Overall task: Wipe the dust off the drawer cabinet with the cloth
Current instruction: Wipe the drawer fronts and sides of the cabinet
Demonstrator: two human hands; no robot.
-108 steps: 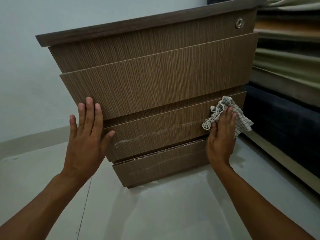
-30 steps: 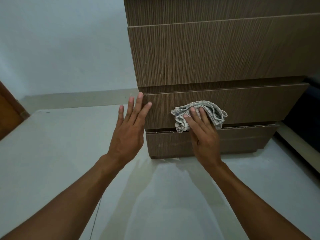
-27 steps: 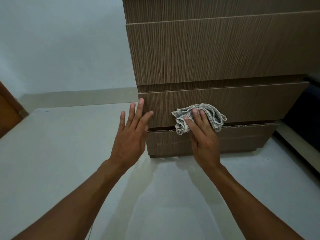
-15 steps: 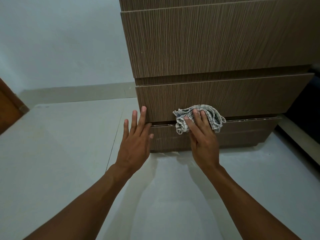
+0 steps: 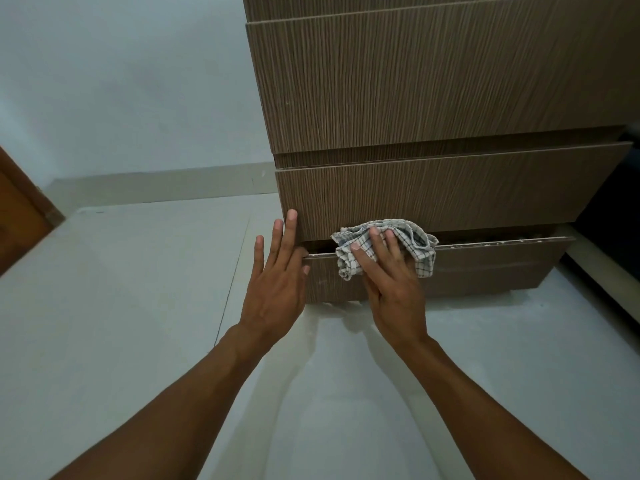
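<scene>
The brown wood-grain drawer cabinet (image 5: 433, 98) stands on the floor and fills the upper right. A crumpled white checked cloth (image 5: 408, 237) lies against the top edge of the bottom drawer (image 5: 502, 268), near its left end. My right hand (image 5: 391, 282) presses the cloth onto the drawer with straight fingers. My left hand (image 5: 277, 282) is flat with straight fingers at the cabinet's left corner, touching the bottom drawer's left end. White dust shows along the bottom drawer's top edge to the right of the cloth.
A pale tiled floor (image 5: 138, 306) spreads to the left and in front. A white wall (image 5: 121, 81) with a skirting board stands behind. A brown wooden door edge (image 5: 20, 209) is at far left. Something dark (image 5: 616, 202) sits right of the cabinet.
My right hand slid the cloth leftward along the drawer fronts and down to the bottom drawer's top edge. My left hand dropped from the upper drawers to the lower left corner.
</scene>
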